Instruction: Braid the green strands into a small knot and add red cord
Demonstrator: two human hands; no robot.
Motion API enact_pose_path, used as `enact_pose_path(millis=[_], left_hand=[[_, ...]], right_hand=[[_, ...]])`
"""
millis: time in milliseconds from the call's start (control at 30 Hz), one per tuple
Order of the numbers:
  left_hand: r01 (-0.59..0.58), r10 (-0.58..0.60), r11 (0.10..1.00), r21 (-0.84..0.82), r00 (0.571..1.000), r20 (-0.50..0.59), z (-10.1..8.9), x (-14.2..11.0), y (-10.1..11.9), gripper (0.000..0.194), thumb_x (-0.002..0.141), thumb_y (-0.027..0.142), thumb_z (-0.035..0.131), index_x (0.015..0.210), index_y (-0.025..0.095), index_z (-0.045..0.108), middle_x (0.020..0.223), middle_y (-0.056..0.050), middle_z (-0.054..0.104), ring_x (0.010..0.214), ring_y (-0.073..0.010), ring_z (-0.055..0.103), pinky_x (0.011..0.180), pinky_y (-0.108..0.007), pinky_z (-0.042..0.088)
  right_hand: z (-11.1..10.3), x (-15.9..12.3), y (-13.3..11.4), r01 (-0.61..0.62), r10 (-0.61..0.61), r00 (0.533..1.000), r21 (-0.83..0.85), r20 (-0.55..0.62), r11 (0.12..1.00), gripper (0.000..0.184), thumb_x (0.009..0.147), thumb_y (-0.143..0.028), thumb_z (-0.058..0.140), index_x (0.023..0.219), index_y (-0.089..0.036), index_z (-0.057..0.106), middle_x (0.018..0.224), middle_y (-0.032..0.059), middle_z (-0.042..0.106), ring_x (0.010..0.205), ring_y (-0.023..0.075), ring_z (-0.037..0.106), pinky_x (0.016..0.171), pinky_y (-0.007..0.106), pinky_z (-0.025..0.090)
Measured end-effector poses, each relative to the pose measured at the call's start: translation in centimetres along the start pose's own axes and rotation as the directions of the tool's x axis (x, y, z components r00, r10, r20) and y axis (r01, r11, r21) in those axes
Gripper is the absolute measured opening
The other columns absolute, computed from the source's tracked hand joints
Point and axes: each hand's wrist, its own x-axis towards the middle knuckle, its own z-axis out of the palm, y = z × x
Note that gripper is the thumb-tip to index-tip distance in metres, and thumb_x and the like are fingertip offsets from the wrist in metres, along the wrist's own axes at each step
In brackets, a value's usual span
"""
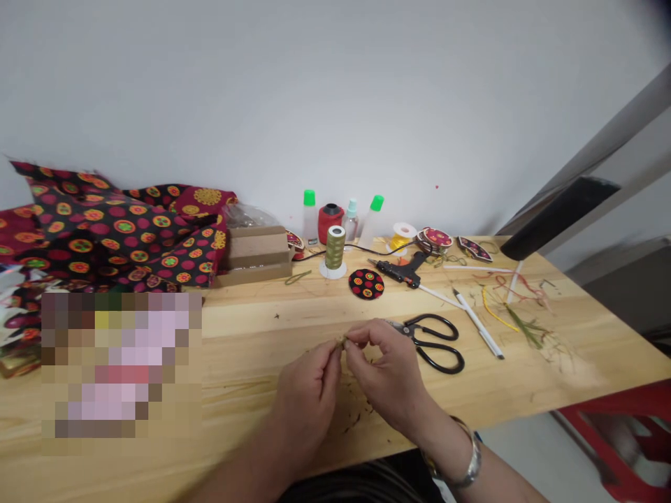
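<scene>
the left hand (309, 398) and the right hand (388, 370) both pinch a tiny tan bit (342, 341), too small to tell what it is, in a tight grip just above the wooden tabletop (251, 314). black scissors (435, 346) lie just beside the right hand. farther back sit a glue gun (401, 272), a green spool (335, 248) and a round dotted patch (365, 283), with red cloth (120, 223) heaped at the left.
</scene>
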Motion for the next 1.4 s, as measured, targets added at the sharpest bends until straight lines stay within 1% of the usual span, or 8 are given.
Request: enact_pose_path(millis=[200,467,667,800,967,1100,1267,1400], left_hand=[[-0.046,0.049,0.993,0.106,0.998,-0.027,0.2,-0.2,-0.4,0.025,0.087,0.021,0.034,0.098,0.016,0.056,0.083,-0.006,0.07,0.07,-0.017,0.065,0.062,-0.026,0.047],[-0.101,0.095,0.973,0.209,0.995,0.041,0.4,-0.3,-0.9,0.026,0.088,0.019,0.029,0.097,0.016,0.053,0.074,-0.005,0.067,0.063,-0.018,0.064,0.056,-0.029,0.046],[-0.089,0.081,0.979,0.185,0.996,0.047,0.4,-0.3,-0.9,0.025,0.088,0.019,0.029,0.098,0.015,0.052,0.077,-0.006,0.068,0.067,-0.0183,0.065,0.058,-0.028,0.048],[-0.108,0.103,0.975,0.195,0.994,0.034,0.4,-0.4,-0.9,0.026,0.087,0.019,0.03,0.099,0.014,0.052,0.08,-0.007,0.069,0.069,-0.0183,0.065,0.059,-0.029,0.05],[-0.2,0.2,0.948,0.249,0.979,0.027,0.6,-0.5,-1.2,0.028,0.087,0.016,0.028,0.099,0.014,0.053,0.081,-0.008,0.07,0.071,-0.0185,0.067,0.061,-0.03,0.053],[-0.275,0.288,0.911,0.307,0.958,0.003,0.8,-0.5,-1.3,0.03,0.086,0.015,0.027,0.101,0.013,0.053,0.085,-0.008,0.071,0.071,-0.0168,0.068,0.061,-0.026,0.054],[-0.261,0.312,0.896,0.358,0.946,-0.092,0.8,-0.3,-1.6,0.028,0.088,0.019,0.03,0.102,0.013,0.053,0.084,-0.007,0.072,0.069,-0.0155,0.068,0.058,-0.022,0.054],[-0.289,0.355,0.877,0.384,0.929,-0.109,0.7,-0.1,-1.8,0.03,0.089,0.023,0.029,0.101,0.014,0.055,0.082,-0.007,0.073,0.066,-0.0144,0.068,0.054,-0.019,0.053]], right_hand=[[0.1,0.0,0.0,-0.003,0.003,1.0,-0.025,0.009,1.0,0.013,0.065,-0.007,0.053,0.067,-0.018,0.058,0.064,0.001,0.062,0.063,0.0143,0.055,0.06,0.027,0.044],[-0.2,-0.3,0.1,-0.046,0.053,0.992,-0.07,0.112,0.997,0.009,0.07,-0.011,0.052,0.073,-0.018,0.058,0.069,0.0018,0.06,0.069,0.0154,0.054,0.064,0.029,0.042],[-1.2,-0.2,-0.1,0.02,-0.014,0.985,-0.03,0.171,0.999,0.018,0.076,-0.015,0.05,0.091,-0.017,0.058,0.085,0.0057,0.061,0.082,0.017,0.054,0.075,0.032,0.043],[-1.0,-0.2,0.0,0.106,-0.087,0.975,-0.084,0.204,0.991,0.025,0.074,-0.013,0.053,0.098,-0.017,0.057,0.092,0.0061,0.062,0.087,0.0188,0.052,0.08,0.035,0.04],[-0.5,-0.2,0.4,0.162,-0.123,0.967,-0.163,0.224,0.973,0.013,0.077,-0.011,0.05,0.082,-0.019,0.06,0.079,0.0033,0.062,0.078,0.0176,0.051,0.072,0.033,0.039],[-0.2,-0.5,0.8,0.186,-0.152,0.972,-0.188,0.179,0.964,0.011,0.077,-0.01,0.05,0.077,-0.018,0.058,0.075,0.0029,0.06,0.074,0.017,0.05,0.07,0.032,0.036],[0.3,-0.8,1.0,0.195,-0.169,0.978,-0.235,0.125,0.952,0.012,0.077,-0.011,0.049,0.079,-0.018,0.058,0.075,0.0031,0.06,0.075,0.0174,0.049,0.07,0.033,0.034],[0.4,-0.7,1.0,0.185,-0.159,0.98,-0.264,0.116,0.947,0.009,0.076,-0.012,0.05,0.075,-0.017,0.058,0.073,0.0032,0.059,0.074,0.017,0.048,0.07,0.033,0.033]])
